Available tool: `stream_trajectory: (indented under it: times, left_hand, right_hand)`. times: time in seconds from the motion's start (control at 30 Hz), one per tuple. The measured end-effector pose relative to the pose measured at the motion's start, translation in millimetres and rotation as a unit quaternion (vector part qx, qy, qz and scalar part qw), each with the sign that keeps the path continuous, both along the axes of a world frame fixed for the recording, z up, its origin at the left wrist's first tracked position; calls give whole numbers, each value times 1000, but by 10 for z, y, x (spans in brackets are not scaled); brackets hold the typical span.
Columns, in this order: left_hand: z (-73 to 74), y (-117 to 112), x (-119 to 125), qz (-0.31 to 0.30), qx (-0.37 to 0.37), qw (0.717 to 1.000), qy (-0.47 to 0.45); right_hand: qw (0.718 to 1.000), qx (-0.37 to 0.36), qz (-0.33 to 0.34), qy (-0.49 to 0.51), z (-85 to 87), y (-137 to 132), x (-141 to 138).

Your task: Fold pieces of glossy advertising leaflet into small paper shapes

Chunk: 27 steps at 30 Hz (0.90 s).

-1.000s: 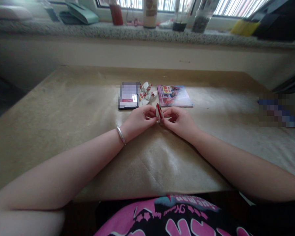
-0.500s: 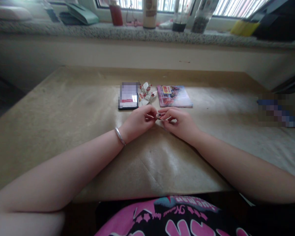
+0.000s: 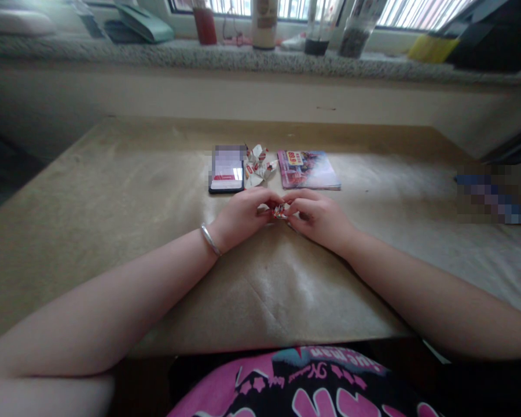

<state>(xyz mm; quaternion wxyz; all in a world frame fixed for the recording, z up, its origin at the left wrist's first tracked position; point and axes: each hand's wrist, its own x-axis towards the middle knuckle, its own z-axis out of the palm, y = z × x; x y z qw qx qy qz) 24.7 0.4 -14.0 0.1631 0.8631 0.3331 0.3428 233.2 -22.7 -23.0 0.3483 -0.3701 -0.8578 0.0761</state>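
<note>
Between my two hands is a small folded piece of printed paper (image 3: 279, 211), white with red and dark marks. My left hand (image 3: 246, 212), with a silver bangle at the wrist, pinches its left side. The fingers of my right hand (image 3: 319, 215) are closed on its right side. Just beyond the hands lies a small heap of folded paper pieces (image 3: 257, 168) in the same white and red. A phone (image 3: 227, 171) with a lit screen lies left of the heap. To the right is a thin stack of glossy printed sheets or a booklet (image 3: 310, 171).
The table (image 3: 191, 295) has a tan, glossy cover. Behind it, a granite windowsill (image 3: 226, 59) holds bottles, jars and a pale green case (image 3: 145, 24). At the right edge lies a blurred bluish object (image 3: 492, 198).
The folded paper has turned between my fingers and shows more of its red and white print. Both hands have shifted slightly; the things on the table have stayed put.
</note>
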Motion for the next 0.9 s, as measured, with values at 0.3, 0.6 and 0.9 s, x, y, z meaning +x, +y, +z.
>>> stream_trajectory:
  times: [0.3, 0.6, 0.9]
  left_hand:
    - [-25, 32, -19, -21, 34, 998, -49]
    - [7, -9, -3, -20, -27, 998, -56]
    - [-10, -39, 40, -4, -132, 987, -93]
  right_hand:
    - [998, 52, -14, -23, 22, 11, -2]
    - [999, 38, -17, 18, 35, 16, -9]
    - [989, -97, -65, 93, 10, 21, -40]
